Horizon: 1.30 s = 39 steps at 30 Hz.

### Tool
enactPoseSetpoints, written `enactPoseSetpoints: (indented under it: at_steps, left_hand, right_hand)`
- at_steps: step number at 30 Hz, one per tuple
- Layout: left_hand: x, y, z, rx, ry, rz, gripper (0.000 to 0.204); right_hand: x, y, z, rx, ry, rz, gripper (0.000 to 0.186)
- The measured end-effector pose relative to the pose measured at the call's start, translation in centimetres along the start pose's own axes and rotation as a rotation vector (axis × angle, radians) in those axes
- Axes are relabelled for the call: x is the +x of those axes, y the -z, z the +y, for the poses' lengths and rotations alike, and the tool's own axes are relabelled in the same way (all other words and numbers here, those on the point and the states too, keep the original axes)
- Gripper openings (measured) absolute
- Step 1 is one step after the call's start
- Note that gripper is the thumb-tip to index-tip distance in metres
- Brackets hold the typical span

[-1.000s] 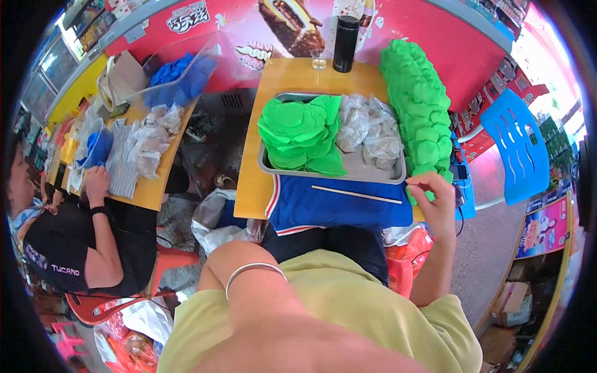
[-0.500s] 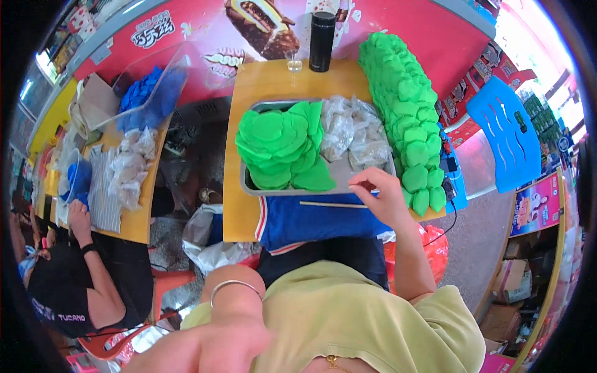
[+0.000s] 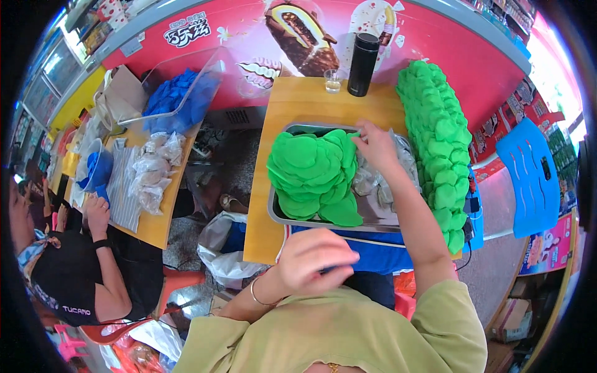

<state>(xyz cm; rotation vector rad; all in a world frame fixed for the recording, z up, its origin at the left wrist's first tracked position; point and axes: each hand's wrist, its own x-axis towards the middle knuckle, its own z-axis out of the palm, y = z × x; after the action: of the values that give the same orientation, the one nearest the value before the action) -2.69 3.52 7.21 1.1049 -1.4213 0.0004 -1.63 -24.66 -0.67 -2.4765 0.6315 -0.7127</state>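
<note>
A heaped pile of thin, rounded green petal-like pieces [image 3: 314, 168] fills the left of a metal tray [image 3: 292, 219] on the table before me. My right hand [image 3: 376, 146] reaches over the tray, thumb and forefinger closed at the pile's upper right edge on a green piece. Clear plastic bags with greyish contents [image 3: 372, 186] lie in the tray's right part, partly hidden under my right forearm. In front of the tray, near my chest, my left hand [image 3: 317, 261] hangs in the air, slightly blurred. Its fingers curve with a gap to the thumb, and it holds nothing.
A long row of overlapping green pieces [image 3: 438, 149] lines the table's right side. At the back stand a black flask [image 3: 363, 65] and a small glass [image 3: 333, 82]. A blue chair [image 3: 528, 177] is at right. On the left, another person [image 3: 74, 267] sits by a table with blue pieces [image 3: 180, 96].
My right hand has moved from the tray's front right corner to the pile's upper edge. My left hand has risen from near my body toward the tray. The view has shifted.
</note>
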Motion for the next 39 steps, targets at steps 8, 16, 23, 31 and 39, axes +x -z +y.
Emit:
enactPoseSetpoints:
  at_steps: [8, 16, 23, 31, 39]
  left_hand:
    - [-3.0, 0.2, -4.6, -0.306, 0.6, 0.263, 0.017]
    - [-2.2, -0.4, -6.2, -0.107, 0.584, 0.221, 0.04]
    - [-2.5, -1.4, -6.9, -0.48, 0.696, 0.13, 0.028]
    - [-2.0, -2.1, -6.0, -0.583, 0.726, 0.439, 0.006]
    - [-2.4, -2.5, -6.2, -0.65, 0.759, 0.431, 0.008]
  right_hand:
    - [-1.3, 2.4, -1.2, 0.154, -0.006, -0.149, 0.018]
    - [-6.6, 6.9, -5.7, 0.374, 0.001, -0.237, 0.015]
    - [-9.7, 8.5, -8.5, 0.361, 0.15, -0.339, 0.019]
    - [-12.6, 5.0, -6.8, 1.154, -0.211, -0.428, 0.017]
    - [-13.1, 4.5, -7.4, 1.251, -0.382, -0.213, 0.01]
